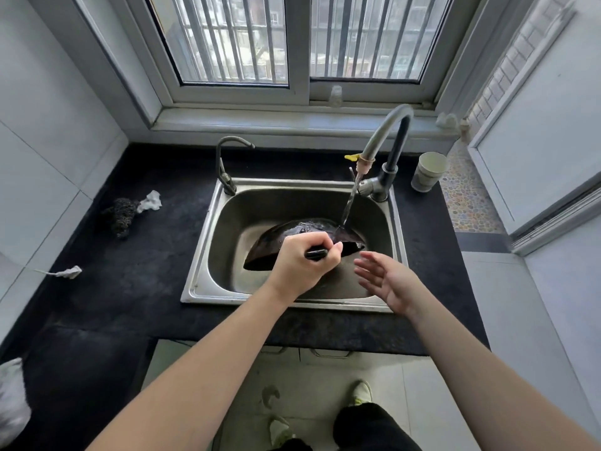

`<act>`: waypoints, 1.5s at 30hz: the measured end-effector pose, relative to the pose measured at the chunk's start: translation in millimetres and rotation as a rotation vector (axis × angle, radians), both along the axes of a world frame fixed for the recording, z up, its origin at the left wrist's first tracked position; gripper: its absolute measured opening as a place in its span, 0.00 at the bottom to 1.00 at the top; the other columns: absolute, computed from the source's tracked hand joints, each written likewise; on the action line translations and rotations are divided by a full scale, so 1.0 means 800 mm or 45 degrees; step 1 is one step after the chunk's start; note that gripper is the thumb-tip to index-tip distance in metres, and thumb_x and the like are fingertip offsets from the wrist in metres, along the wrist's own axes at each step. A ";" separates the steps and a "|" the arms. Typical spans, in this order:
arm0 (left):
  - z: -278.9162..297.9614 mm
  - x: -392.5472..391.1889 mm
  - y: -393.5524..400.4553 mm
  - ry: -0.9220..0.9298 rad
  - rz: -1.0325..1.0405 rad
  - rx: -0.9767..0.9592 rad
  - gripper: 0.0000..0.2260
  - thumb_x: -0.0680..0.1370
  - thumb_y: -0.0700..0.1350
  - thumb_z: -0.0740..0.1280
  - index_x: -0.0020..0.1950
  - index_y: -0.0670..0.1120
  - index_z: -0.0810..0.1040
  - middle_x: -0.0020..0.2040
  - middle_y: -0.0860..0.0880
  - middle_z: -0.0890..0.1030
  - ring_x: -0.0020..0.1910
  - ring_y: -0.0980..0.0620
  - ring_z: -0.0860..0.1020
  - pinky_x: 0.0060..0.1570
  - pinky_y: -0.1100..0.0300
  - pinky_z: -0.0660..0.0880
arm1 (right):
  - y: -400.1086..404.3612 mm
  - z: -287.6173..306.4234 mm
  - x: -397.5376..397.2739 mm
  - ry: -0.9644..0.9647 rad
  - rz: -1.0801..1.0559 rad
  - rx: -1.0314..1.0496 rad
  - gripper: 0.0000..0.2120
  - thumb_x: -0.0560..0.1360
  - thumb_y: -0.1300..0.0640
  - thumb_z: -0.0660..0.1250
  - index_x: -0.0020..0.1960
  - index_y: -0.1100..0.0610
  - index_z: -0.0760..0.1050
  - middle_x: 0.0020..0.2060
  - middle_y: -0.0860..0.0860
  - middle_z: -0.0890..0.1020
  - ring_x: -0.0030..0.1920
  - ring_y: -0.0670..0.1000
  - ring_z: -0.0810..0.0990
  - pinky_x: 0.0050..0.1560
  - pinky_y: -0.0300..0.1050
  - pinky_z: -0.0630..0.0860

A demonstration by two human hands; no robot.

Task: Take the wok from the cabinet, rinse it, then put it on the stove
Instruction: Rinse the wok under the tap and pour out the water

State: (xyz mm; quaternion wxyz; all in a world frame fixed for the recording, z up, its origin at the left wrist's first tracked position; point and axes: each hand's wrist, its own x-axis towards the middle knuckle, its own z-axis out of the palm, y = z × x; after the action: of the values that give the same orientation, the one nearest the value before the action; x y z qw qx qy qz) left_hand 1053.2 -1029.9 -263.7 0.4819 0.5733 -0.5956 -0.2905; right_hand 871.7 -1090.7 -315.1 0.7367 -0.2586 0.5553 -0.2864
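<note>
Tilting on its side inside the sink [208, 255], the dark wok [292, 232] catches water from the tap [387, 141] above the sink. Left hand [302, 265] fingers wrap its black handle [316, 254]; right hand [387, 281] hovers over the sink, fingers spread.

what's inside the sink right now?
The dark wok, tilted with its outer side up, held by its handle in the left hand. Water from the tap runs onto it. The sink floor beneath the wok is covered; no drain can be seen.
</note>
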 end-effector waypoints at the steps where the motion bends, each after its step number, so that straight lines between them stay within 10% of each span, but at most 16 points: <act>1: 0.001 -0.004 -0.002 -0.015 0.003 -0.012 0.12 0.75 0.42 0.70 0.31 0.45 0.76 0.28 0.49 0.76 0.28 0.56 0.74 0.32 0.62 0.71 | -0.003 0.002 -0.003 0.002 -0.009 -0.019 0.09 0.81 0.55 0.59 0.52 0.56 0.78 0.46 0.54 0.84 0.47 0.51 0.83 0.45 0.44 0.80; 37: 0.012 -0.162 -0.120 -0.512 -0.102 -0.126 0.10 0.69 0.37 0.74 0.30 0.44 0.77 0.27 0.56 0.70 0.27 0.59 0.67 0.34 0.71 0.66 | -0.172 -0.051 -0.119 -0.213 -0.010 0.243 0.10 0.79 0.57 0.60 0.56 0.61 0.75 0.50 0.57 0.81 0.49 0.53 0.81 0.51 0.48 0.78; 45: 0.014 -0.145 -0.106 -0.521 -0.144 -0.109 0.11 0.68 0.36 0.73 0.27 0.42 0.75 0.25 0.50 0.74 0.26 0.57 0.68 0.34 0.73 0.65 | -0.171 -0.058 -0.097 -0.202 -0.140 0.444 0.10 0.81 0.57 0.56 0.52 0.61 0.73 0.48 0.57 0.80 0.46 0.53 0.80 0.36 0.44 0.82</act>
State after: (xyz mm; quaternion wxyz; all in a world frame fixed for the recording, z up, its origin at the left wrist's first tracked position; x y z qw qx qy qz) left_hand 936.9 -1115.0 -252.2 0.3577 0.5651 -0.7240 -0.1689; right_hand 794.3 -1227.4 -361.1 0.7951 -0.0730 0.5500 -0.2451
